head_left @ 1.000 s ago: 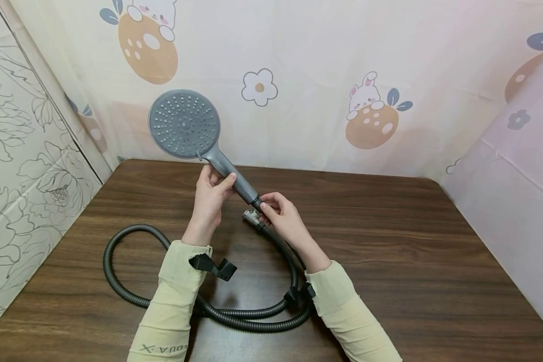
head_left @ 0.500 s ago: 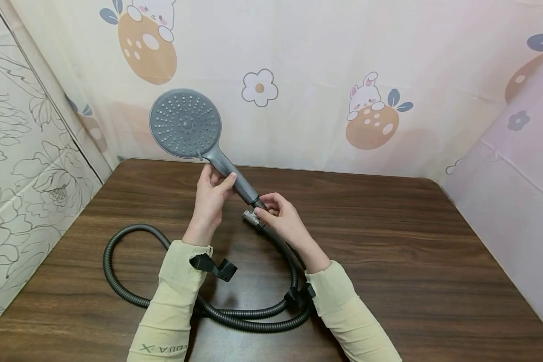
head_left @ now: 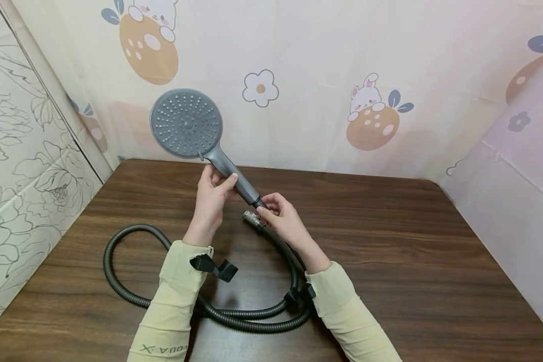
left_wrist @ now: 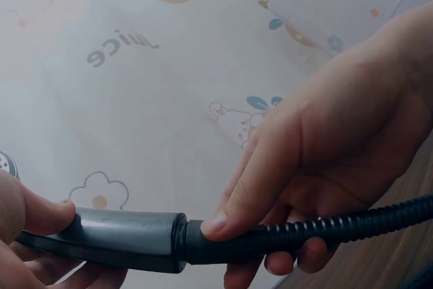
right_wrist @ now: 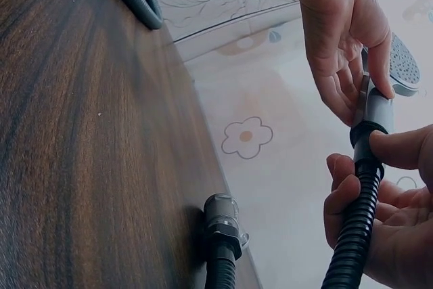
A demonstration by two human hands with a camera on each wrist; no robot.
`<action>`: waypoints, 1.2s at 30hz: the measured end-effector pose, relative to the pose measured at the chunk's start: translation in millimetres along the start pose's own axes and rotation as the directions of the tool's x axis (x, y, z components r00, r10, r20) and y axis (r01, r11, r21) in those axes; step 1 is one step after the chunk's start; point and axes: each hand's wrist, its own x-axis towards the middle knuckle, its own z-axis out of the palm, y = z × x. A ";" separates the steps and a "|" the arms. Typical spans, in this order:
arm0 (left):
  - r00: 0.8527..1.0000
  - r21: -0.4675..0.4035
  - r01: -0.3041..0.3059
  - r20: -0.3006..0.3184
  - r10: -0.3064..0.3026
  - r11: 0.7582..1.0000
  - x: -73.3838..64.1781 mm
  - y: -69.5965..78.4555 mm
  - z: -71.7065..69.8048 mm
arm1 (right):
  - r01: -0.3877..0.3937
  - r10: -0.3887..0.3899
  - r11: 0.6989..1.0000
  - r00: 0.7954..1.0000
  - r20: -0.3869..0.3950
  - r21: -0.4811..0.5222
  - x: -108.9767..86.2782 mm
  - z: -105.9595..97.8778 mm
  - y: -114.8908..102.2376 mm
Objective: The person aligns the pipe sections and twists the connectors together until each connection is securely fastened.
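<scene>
A grey shower head (head_left: 186, 123) is held up over the back of the table, its nozzle face toward me. My left hand (head_left: 209, 201) grips its handle (head_left: 235, 178), thumb on top and fingers beneath. At the handle's lower end my right hand (head_left: 286, 221) pinches the black collar of the ribbed shower hose (left_wrist: 226, 243) between thumb and fingers. In the left wrist view the collar sits right at the handle's end, in line with it. The hose's other end, a metallic connector (right_wrist: 221, 214) with a clear piece on it, lies on the table below my right hand.
The rest of the black hose (head_left: 253, 327) loops across the brown wooden table (head_left: 412, 251), passing under my left forearm. A patterned curtain (head_left: 307, 120) hangs behind the table's back edge. Black camera mounts (head_left: 214, 266) stick out from the wrists.
My right thumb has shifted left across the hose collar, and the fingers have re-gripped slightly. The left hand and the shower head have stayed nearly still.
</scene>
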 end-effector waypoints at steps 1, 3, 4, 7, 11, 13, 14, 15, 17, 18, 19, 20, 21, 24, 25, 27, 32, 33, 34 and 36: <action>1.000 0.003 0.000 0.000 0.000 1.000 0.2 -0.2 -0.1 | 0.003 -0.003 1.000 1.000 -0.001 -0.006 0.2 0.1 0.3; 1.000 0.006 0.001 0.001 -0.001 1.000 0.3 -0.1 -0.3 | 0.008 -0.008 1.000 1.000 -0.002 -0.015 0.4 0.3 0.9; 1.000 0.009 0.001 0.000 -0.001 1.000 0.3 -0.1 -0.3 | 0.010 -0.010 1.000 1.000 -0.002 -0.019 0.4 0.4 1.0; 1.000 0.021 0.001 -0.002 -0.001 1.000 0.2 0.1 -0.5 | 0.009 -0.009 1.000 1.000 0.002 -0.025 0.1 0.5 1.4; 1.000 0.023 0.002 -0.004 -0.002 1.000 -0.1 0.3 -0.5 | 0.002 -0.002 1.000 1.000 0.002 -0.028 0.0 0.7 1.5; 1.000 0.025 0.003 -0.004 -0.003 1.000 0.2 -0.1 -0.6 | -0.004 0.004 1.000 1.000 0.003 -0.027 0.0 0.8 1.1; 1.000 0.025 0.003 -0.004 -0.003 1.000 0.2 -0.1 -0.5 | -0.007 0.007 1.000 1.000 0.004 -0.024 0.1 0.8 1.1; 1.000 0.024 0.004 -0.006 -0.004 1.000 0.2 -0.1 -0.5 | -0.009 0.009 1.000 1.000 0.006 -0.023 0.1 0.7 1.0; 1.000 0.021 0.004 -0.007 -0.003 1.000 0.2 -0.4 -0.5 | -0.010 0.010 1.000 1.000 0.009 -0.014 0.1 0.6 0.8; 1.000 0.021 0.004 -0.008 -0.003 1.000 0.1 -0.4 -0.4 | -0.009 0.009 1.000 1.000 0.009 -0.011 0.1 0.5 0.8; 1.000 0.021 0.004 -0.009 -0.004 1.000 -0.3 0.0 -0.3 | -0.008 0.008 1.000 1.000 0.009 -0.007 -0.1 0.4 0.7; 1.000 0.021 0.003 -0.009 -0.003 1.000 -0.4 0.1 -0.3 | -0.004 0.004 1.000 1.000 0.009 -0.007 0.0 0.3 0.9; 1.000 0.021 0.002 -0.010 -0.002 1.000 -0.5 0.2 -0.2 | 0.000 0.000 1.000 1.000 0.009 -0.006 0.0 0.2 0.9; 1.000 0.023 0.002 -0.013 -0.001 1.000 -0.3 0.2 0.5 | 0.011 -0.011 1.000 1.000 0.007 -0.007 0.8 -0.1 2.2; 1.000 0.022 0.001 -0.014 0.000 1.000 -0.1 0.1 0.7 | 0.014 -0.014 1.000 1.000 0.005 -0.006 1.3 0.0 2.5; 1.000 0.022 -0.001 -0.015 0.002 1.000 0.2 0.2 1.0 | 0.011 -0.011 1.000 1.000 -0.002 -0.006 2.1 0.4 2.9; 1.000 0.026 -0.005 -0.004 0.005 1.000 0.9 -0.6 1.4 | -0.019 0.018 1.000 1.000 -0.022 -0.021 2.1 0.2 1.6; 1.000 0.026 -0.004 -0.003 0.004 1.000 1.1 -0.9 1.6 | -0.023 0.023 0.999 0.999 -0.024 -0.023 2.1 0.0 1.5; 1.000 0.027 -0.001 -0.003 0.001 1.000 1.2 -1.1 1.7 | -0.025 0.024 0.999 0.999 -0.026 -0.024 1.8 -0.2 1.2; 1.000 0.031 0.002 -0.003 -0.002 1.000 1.7 -1.5 2.3 | -0.032 0.032 0.999 0.999 -0.027 -0.018 2.0 -0.4 0.9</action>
